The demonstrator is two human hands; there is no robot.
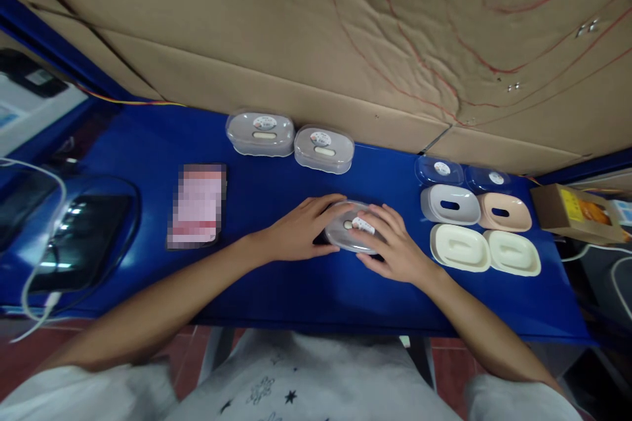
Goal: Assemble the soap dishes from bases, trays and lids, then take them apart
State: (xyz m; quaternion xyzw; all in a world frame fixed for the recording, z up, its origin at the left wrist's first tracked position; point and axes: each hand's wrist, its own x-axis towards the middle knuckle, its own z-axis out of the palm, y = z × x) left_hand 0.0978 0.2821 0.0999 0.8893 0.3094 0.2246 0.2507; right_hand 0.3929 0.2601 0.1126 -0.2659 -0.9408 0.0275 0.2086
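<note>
In the head view, an oval box point(340, 227) with a clear lid and a round label lies on the blue table between my hands. My left hand point(306, 229) grips its left end, thumb at the near side and fingers along the far side. My right hand point(395, 245) holds the right end, its fingers reaching over the lid beside the label. Two similar lidded boxes, one point(261, 135) at the back and another point(324, 150) to its right, stand near the cardboard.
To the right are clear lids point(437, 172), a grey tray point(450, 204), a peach tray point(506, 212) and cream trays point(460, 248). A phone point(196, 206) lies left, beyond it a black device point(81, 243) with cables. A cardboard box point(573, 214) sits far right; cardboard point(296, 33) lines the back.
</note>
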